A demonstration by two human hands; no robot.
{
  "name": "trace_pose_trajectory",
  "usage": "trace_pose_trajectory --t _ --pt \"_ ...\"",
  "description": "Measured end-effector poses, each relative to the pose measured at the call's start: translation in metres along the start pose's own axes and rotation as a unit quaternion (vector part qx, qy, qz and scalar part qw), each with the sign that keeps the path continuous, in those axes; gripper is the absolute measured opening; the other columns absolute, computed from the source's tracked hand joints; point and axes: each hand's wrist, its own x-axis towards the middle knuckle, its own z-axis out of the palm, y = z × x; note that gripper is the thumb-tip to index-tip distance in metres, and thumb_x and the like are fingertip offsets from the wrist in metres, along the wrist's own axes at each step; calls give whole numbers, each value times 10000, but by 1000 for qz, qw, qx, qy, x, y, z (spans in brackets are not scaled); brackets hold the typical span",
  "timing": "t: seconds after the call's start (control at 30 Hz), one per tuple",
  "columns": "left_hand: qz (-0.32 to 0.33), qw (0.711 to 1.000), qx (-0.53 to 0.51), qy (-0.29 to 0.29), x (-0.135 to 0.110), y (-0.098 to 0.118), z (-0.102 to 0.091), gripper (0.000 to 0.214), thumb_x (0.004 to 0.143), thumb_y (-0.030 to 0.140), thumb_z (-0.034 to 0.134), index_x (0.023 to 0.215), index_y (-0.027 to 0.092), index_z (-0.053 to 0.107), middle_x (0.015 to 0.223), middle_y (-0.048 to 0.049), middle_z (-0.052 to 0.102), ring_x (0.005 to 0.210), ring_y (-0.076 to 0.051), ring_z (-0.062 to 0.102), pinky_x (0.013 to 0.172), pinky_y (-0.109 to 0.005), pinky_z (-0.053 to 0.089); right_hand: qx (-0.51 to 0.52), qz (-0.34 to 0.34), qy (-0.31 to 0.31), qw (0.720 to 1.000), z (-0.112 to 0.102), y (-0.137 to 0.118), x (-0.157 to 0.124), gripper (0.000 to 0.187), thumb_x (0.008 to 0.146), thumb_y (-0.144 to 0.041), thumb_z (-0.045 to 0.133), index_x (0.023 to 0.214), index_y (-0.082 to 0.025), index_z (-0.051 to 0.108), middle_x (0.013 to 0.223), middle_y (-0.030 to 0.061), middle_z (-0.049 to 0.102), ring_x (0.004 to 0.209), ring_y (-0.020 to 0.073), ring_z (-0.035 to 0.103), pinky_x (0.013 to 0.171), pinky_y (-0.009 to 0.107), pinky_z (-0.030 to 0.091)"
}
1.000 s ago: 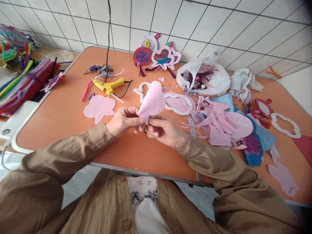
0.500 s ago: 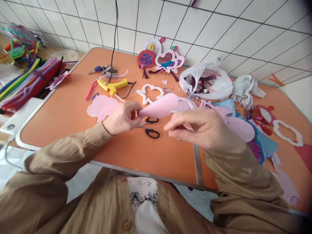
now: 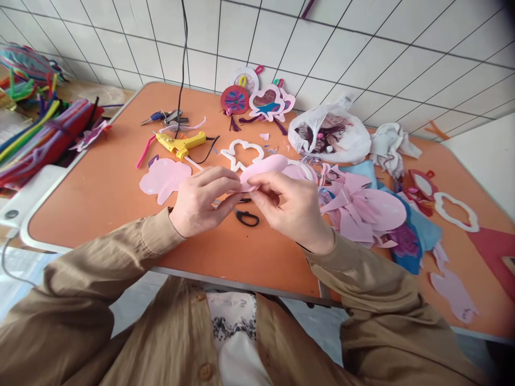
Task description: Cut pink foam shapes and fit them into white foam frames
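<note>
A rounded pink foam sheet piece (image 3: 269, 164) is pinched between both hands above the orange table. My left hand (image 3: 205, 199) grips its near left edge with thumb and fingers, and my right hand (image 3: 290, 206) pinches the same edge just to the right. Fingertips of the two hands nearly meet. Below them lie black-handled scissors (image 3: 247, 218), partly hidden by my hands. A pink foam flower-like shape (image 3: 164, 179) rests flat left of my left hand. Beyond the held piece lies a white outline frame (image 3: 237, 150).
A yellow glue gun (image 3: 181, 142) and keys (image 3: 171, 117) lie at the back left. Decorated ornaments (image 3: 235, 100) lean near the tiled wall beside a white plastic bag (image 3: 341, 134). Pink scraps (image 3: 354, 209) pile up at right. Pipe cleaners (image 3: 52, 134) fill the far left.
My right hand has moved left and inward and now pinches the pink foam piece beside my left hand. The view has shifted slightly, and the pink scraps at right are uncovered.
</note>
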Motion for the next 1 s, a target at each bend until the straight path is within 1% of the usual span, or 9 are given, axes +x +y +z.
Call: trace_pose_trajectory --t 0.07,0.17,0.33,0.43,0.53,0.67,0.8,0.9,1.0 --pt "-17 1000 -6 25 -1 -2 -1 110 918 261 692 978 191 752 990 -84 745 788 -155 681 640 -267 555 44 30 16 998 0 1 -1 57 940 -281 670 919 -251 714 750 7 703 610 150 608 597 300 468" --pt "-50 998 -22 30 -4 -5 -2 247 889 382 765 1061 206 787 993 -77 719 783 -155 669 645 -273 574 113 67 23 991 1 5 -3 87 949 -341 677 943 -256 697 751 10 689 646 165 640 622 316 506" --pt "-95 989 -107 32 -9 -2 -1 348 863 335 816 1180 192 794 744 -20 711 589 -107 612 585 -237 552 209 104 32 972 3 4 -2 129 934 -362 700 969 -248 654 730 -6 694 605 154 661 611 319 553" --pt "-153 967 -202 32 -10 4 2 283 876 312 803 1129 185 814 720 -35 764 561 -123 662 559 -237 576 247 133 25 959 6 0 -1 178 902 -375 736 962 -241 635 711 -11 687 573 148 657 580 311 565" --pt "-218 933 -283 37 -9 10 4 261 882 386 797 1023 169 831 779 -67 804 594 -155 725 567 -258 625 277 158 16 948 9 -3 -1 245 881 -427 761 953 -239 621 709 -9 691 581 149 660 570 305 571" --pt "-291 900 -322 28 -7 13 5 388 825 534 820 921 159 824 823 -77 818 681 -188 771 654 -295 679 277 162 13 947 12 -4 -3 262 882 -444 761 968 -237 626 728 -14 700 571 137 662 564 293 571" --pt "-324 884 -336 16 -7 11 5 449 796 590 823 894 152 812 832 -86 820 658 -181 762 656 -280 671 248 145 14 958 13 -3 -5 195 907 -411 734 969 -241 662 738 -10 706 563 131 654 539 276 551" --pt "-320 887 -333 19 -7 11 4 464 789 583 832 926 140 812 789 -82 808 609 -168 738 606 -265 645 238 142 20 961 13 -2 -6 171 917 -403 716 943 -244 660 712 -9 691 580 139 652 508 261 516" --pt "-307 907 -289 17 -4 11 3 404 771 528 864 905 150 816 697 -58 775 562 -152 697 536 -238 590 229 148 27 962 12 -3 -5 166 913 -398 721 911 -243 663 652 -24 645 538 133 606 467 256 447"
